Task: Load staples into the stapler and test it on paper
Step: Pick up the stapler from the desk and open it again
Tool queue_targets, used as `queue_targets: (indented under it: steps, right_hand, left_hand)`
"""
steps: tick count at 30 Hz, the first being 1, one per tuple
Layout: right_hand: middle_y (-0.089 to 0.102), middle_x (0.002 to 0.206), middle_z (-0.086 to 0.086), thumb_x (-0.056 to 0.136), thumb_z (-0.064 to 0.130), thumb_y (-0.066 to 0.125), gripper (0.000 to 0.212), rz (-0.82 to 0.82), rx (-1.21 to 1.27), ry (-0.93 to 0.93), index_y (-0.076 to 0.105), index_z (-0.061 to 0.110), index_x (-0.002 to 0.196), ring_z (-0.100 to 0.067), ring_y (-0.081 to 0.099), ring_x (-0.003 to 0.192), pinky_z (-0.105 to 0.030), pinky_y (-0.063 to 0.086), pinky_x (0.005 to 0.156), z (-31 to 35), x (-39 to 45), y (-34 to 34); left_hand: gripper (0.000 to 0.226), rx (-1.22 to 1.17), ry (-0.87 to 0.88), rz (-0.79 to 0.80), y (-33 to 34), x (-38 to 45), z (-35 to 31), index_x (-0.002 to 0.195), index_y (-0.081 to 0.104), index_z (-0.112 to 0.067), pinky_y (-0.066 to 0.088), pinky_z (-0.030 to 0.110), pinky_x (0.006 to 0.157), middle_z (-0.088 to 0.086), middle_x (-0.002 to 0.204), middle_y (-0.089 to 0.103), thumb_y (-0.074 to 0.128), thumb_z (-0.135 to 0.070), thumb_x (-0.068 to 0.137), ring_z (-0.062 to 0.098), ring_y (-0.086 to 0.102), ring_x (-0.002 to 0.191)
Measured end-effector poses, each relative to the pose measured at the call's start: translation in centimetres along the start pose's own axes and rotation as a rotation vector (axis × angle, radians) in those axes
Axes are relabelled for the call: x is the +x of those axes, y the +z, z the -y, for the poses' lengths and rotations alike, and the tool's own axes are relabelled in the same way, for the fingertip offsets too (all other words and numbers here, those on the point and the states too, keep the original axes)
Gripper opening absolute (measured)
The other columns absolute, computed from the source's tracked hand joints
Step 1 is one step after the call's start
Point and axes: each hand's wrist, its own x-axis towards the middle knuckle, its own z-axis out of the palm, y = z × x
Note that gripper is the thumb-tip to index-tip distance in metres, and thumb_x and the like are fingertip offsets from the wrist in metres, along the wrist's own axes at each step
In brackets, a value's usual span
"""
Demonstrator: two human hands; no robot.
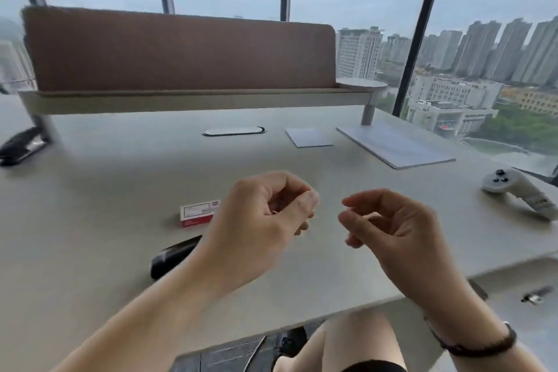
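A black stapler [173, 257] lies on the grey desk [105, 205], partly hidden behind my left forearm. Just beyond it sits a small red-and-white staple box [197, 213]. My left hand [262, 220] hovers above the desk with its fingers curled in; whether it holds anything is not visible. My right hand [389, 226] hovers beside it, fingers loosely curled and apart, nothing seen in it. A small sheet of paper [308, 137] and a larger stack of paper [395, 146] lie at the far right of the desk.
A second black stapler [21, 146] rests at the far left edge. A white game-style controller [519, 192] lies at the right. A brown divider panel [181, 51] on a shelf backs the desk. An oval cable cover [234, 131] is set into the desk.
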Motion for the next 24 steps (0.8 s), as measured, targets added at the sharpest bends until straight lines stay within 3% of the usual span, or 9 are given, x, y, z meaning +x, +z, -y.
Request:
queue_targets:
  steps: [3,4,6,9,13,16,20,24]
  right_hand:
    - [0.075,0.081,0.005,0.078,0.022,0.081,0.013,0.171,-0.056,-0.01,0.074,0.03,0.086,-0.02,0.068,0.058,-0.039,0.057,0.059,0.6,0.7,4.7]
    - [0.075,0.082,0.008,0.076,0.029,0.082,0.016,0.226,-0.099,-0.013,0.073,0.035,0.088,-0.016,0.065,0.057,-0.038,0.055,0.057,0.6,0.8,6.1]
    - [0.073,0.076,0.007,0.072,0.042,0.082,0.026,0.33,-0.209,-0.021,0.07,0.042,0.095,-0.002,0.058,0.05,-0.023,0.046,0.055,0.7,1.1,8.3]
    - [0.069,0.075,0.009,0.07,0.045,0.081,0.037,0.458,-0.348,-0.048,0.068,0.042,0.105,0.004,0.058,0.052,-0.011,0.039,0.055,1.0,1.4,10.6]
    - [0.071,0.086,0.018,0.069,0.042,0.081,0.04,0.558,-0.432,-0.081,0.069,0.038,0.107,-0.003,0.063,0.066,-0.012,0.045,0.059,1.0,1.9,12.2]
    - [0.066,0.073,0.028,0.072,0.038,0.079,0.027,0.59,-0.416,-0.069,0.071,0.038,0.098,-0.002,0.055,0.053,-0.013,0.044,0.054,0.6,2.2,12.6]
    - [0.063,0.065,0.021,0.072,0.038,0.081,0.021,0.626,-0.394,-0.056,0.072,0.037,0.091,-0.001,0.049,0.047,-0.013,0.039,0.051,0.2,2.7,12.7]
    - [0.069,0.07,0.002,0.069,0.04,0.082,0.021,0.656,-0.357,-0.054,0.073,0.038,0.087,-0.001,0.048,0.048,-0.016,0.041,0.053,0.1,3.9,13.4]
  left_hand:
    - [0.009,0.122,-0.042,-0.136,-4.5,-0.9,1.8,0.078,0.071,-0.022,0.059,0.045,0.073,0.004,0.071,0.073,0.072,-0.027,0.086,0.024,0.071,0.068]
    - [0.01,0.184,-0.061,-0.164,-5.7,-1.2,2.4,0.077,0.071,-0.023,0.058,0.042,0.072,0.003,0.071,0.073,0.073,-0.028,0.085,0.024,0.07,0.068]
    - [0.008,0.29,-0.112,-0.158,-7.7,-1.8,3.6,0.077,0.072,-0.024,0.057,0.038,0.073,-0.002,0.074,0.074,0.075,-0.027,0.083,0.018,0.07,0.071]
    - [0.009,0.374,-0.232,-0.028,-9.8,-2.8,5.1,0.086,0.072,-0.029,0.059,0.034,0.073,-0.006,0.076,0.072,0.078,-0.032,0.08,0.009,0.068,0.069]
    - [0.02,0.442,-0.276,0.106,-11.1,-3.9,6.2,0.095,0.07,-0.04,0.054,0.02,0.064,-0.015,0.076,0.07,0.078,-0.035,0.078,0.0,0.065,0.067]
    - [0.025,0.489,-0.261,0.097,-11.5,-4.3,6.4,0.097,0.069,-0.041,0.05,0.012,0.066,-0.024,0.083,0.069,0.078,-0.033,0.076,-0.003,0.064,0.074]
    - [0.024,0.517,-0.273,0.127,-12.0,-4.2,6.9,0.099,0.069,-0.041,0.051,0.016,0.07,-0.018,0.088,0.071,0.077,-0.036,0.076,-0.002,0.064,0.077]
    - [0.024,0.533,-0.257,0.158,-13.0,-3.5,7.2,0.101,0.068,-0.042,0.042,0.011,0.067,-0.023,0.089,0.068,0.075,-0.038,0.079,-0.007,0.06,0.074]
